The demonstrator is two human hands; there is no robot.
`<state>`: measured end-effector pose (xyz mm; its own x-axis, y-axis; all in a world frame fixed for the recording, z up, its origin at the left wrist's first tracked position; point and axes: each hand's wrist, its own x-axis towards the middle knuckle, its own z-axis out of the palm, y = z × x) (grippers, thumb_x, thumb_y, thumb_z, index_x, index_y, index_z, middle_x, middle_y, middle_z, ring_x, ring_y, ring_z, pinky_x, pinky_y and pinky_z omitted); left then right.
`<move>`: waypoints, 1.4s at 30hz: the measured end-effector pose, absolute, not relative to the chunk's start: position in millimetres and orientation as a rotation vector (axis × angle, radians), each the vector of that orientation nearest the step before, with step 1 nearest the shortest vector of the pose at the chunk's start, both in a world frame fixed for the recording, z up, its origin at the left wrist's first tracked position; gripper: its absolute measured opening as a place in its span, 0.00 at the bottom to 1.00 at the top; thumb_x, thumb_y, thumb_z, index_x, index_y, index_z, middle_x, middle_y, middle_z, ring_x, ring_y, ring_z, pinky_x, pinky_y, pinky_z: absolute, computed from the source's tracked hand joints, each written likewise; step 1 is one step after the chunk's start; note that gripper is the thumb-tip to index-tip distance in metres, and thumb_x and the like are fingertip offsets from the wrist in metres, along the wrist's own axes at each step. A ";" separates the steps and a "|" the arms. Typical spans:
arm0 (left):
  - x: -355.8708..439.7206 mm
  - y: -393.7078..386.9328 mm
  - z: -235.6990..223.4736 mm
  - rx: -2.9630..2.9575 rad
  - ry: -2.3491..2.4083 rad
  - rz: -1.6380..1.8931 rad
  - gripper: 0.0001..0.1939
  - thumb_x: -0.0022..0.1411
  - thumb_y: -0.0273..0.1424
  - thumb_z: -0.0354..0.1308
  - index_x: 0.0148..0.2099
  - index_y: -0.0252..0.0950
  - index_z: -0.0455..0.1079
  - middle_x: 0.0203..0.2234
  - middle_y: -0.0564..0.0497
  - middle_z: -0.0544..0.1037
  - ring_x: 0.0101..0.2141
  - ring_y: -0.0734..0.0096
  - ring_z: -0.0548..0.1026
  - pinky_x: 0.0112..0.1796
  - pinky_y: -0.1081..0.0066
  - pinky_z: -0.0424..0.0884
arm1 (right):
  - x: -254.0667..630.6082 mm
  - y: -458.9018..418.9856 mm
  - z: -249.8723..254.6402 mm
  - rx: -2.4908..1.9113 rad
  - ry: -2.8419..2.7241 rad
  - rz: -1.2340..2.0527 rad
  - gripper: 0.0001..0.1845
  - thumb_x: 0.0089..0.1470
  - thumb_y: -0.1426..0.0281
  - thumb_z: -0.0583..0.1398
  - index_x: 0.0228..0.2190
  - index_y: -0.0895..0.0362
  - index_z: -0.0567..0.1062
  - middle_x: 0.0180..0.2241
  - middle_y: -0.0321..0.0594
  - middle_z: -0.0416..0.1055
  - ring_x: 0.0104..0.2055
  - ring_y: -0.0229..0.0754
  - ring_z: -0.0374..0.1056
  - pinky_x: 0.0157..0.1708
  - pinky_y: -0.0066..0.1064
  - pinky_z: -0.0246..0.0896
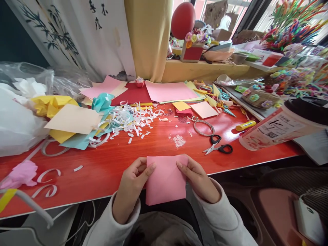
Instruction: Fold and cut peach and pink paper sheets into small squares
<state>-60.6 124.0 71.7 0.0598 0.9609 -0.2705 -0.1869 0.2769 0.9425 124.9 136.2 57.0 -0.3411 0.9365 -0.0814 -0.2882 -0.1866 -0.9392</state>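
A square of pink paper (166, 181) is held upright at the table's front edge, facing me. My left hand (135, 181) grips its left side, thumb on the front face and fingers bent behind. On the right side, my right hand (198, 176) pinches it the same way near the top corner. Whether it is one folded sheet or several layers I cannot tell. Beyond it lie black-handled scissors (217, 146), blades slightly apart, and a wire ring (204, 127). White paper clippings (128, 118) are heaped to the left.
A large lidded cup (276, 126) and a yellow glue stick or marker (245, 125) are at right. Pink sheets (169, 91) lie at the back, near small paper squares (204, 109). Crumpled paper and a plastic bag (17, 119) crowd the left. Crafts line the sill.
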 end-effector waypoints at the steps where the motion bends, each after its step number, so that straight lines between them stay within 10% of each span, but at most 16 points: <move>1: -61.0 124.0 70.5 0.885 1.177 1.072 0.10 0.54 0.38 0.60 0.33 0.36 0.69 0.24 0.55 0.76 0.24 0.79 0.70 0.28 0.79 0.67 | 125.0 136.5 57.7 -0.876 -1.128 1.699 0.08 0.58 0.66 0.55 0.37 0.54 0.72 0.34 0.36 0.71 0.36 0.35 0.66 0.36 0.26 0.59; 42: -66.0 142.1 72.8 1.298 1.653 0.914 0.22 0.56 0.49 0.51 0.22 0.38 0.56 0.14 0.59 0.57 0.19 0.76 0.57 0.21 0.75 0.53 | 112.5 163.4 69.0 -0.932 -0.985 1.731 0.18 0.50 0.65 0.62 0.45 0.53 0.69 0.37 0.39 0.75 0.35 0.41 0.71 0.35 0.32 0.66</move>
